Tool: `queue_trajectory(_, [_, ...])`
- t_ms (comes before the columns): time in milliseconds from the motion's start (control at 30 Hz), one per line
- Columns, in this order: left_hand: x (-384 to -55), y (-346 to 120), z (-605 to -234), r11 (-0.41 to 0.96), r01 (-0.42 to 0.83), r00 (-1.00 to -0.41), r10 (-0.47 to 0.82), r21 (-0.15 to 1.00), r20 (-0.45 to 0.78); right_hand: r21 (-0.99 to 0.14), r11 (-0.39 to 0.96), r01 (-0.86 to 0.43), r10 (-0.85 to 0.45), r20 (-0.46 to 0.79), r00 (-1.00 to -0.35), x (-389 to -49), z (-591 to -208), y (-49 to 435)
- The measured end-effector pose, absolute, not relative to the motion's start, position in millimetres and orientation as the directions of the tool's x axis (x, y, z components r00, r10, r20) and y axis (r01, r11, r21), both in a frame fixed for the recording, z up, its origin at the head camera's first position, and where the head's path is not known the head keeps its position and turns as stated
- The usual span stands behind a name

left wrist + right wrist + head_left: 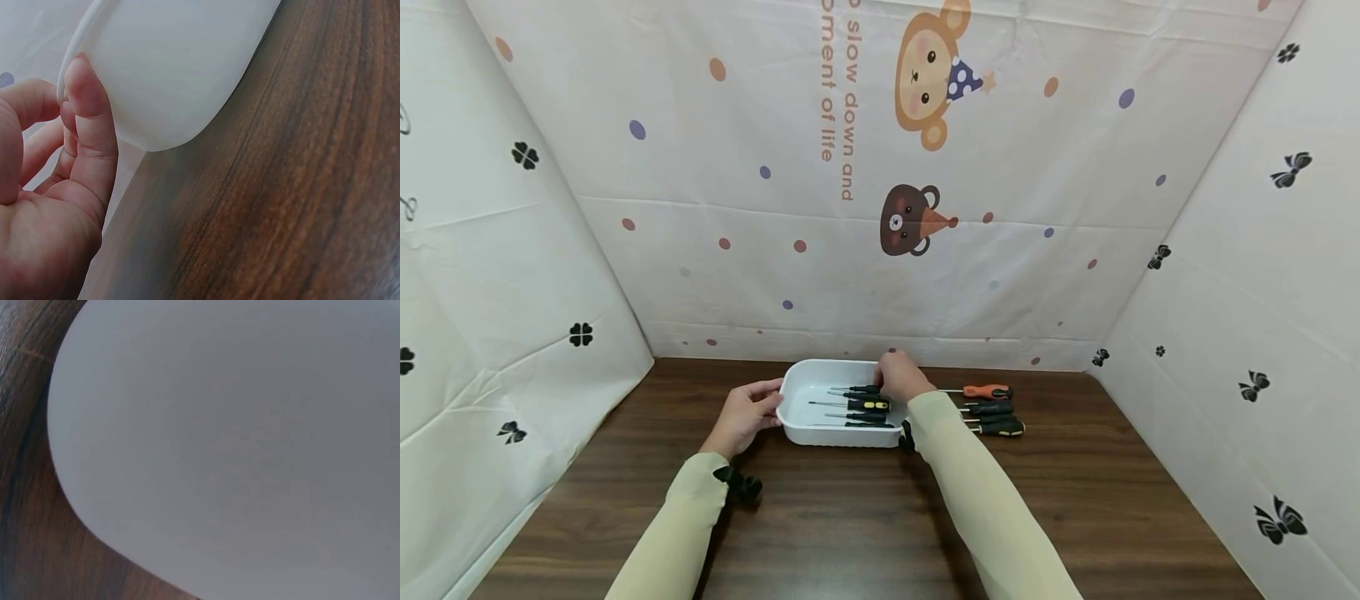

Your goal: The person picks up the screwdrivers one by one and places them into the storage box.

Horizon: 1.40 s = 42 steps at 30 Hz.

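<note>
Sideways lettering on the back cloth [737, 275] reads "slow down and" and, partly cut off by the view's top edge, "oment of life"; no lettering is legible on the tools. The white tray [842, 436] sits near the far edge of the dark wood surface [820, 517], which stretches broadly toward the person and out to both sides. Inside, small screwdrivers [868, 406] lie side by side, shafts pointing left. Just right of the tray lie an orange-handled screwdriver [988, 392] and several dark-handled screwdrivers [1002, 427]. The left hand [747, 414], forearm angled inward, has its grip pinched on the tray's left rim. The right hand [901, 379] reaches over the right end, knuckles up; its fingertips are hidden, so its grip cannot be told.
</note>
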<state>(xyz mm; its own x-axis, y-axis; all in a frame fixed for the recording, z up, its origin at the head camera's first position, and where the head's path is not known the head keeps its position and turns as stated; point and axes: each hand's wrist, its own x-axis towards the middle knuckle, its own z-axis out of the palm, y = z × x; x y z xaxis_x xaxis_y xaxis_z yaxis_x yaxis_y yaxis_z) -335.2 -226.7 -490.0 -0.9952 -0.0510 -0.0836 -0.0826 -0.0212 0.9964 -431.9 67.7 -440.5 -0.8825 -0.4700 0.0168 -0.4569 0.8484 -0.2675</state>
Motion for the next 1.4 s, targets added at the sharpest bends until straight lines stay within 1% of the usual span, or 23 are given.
queue_trajectory(300, [-336, -226, -489, -0.028, -0.088, -0.994, -0.060, 0.996, -0.090, -0.220, 0.858, -0.464, -0.474, 0.010, -0.880, -430, -440, 66])
queue_trajectory(567, [-335, -226, -490, -0.034, -0.101, -0.993, -0.057, 0.994, -0.102, -0.211, 0.862, -0.461, -0.471, 0.000, -0.882, -428, -440, 66])
queue_trajectory(833, [-337, -227, -492, -0.018, -0.083, -0.995, -0.058, 0.996, -0.084, -0.212, 0.868, -0.449, -0.462, -0.013, -0.887, -427, -437, 68])
queue_trajectory(1167, [-335, -227, -490, -0.008, -0.066, -0.996, -0.056, 0.998, -0.067, -0.277, 0.844, -0.459, -0.471, 0.023, -0.882, -419, -428, 72])
queue_trajectory(1400, [-336, -227, -491, 0.002, -0.078, -0.996, -0.052, 0.997, -0.078, -0.322, 0.829, -0.458, -0.475, 0.027, -0.879, -411, -420, 74])
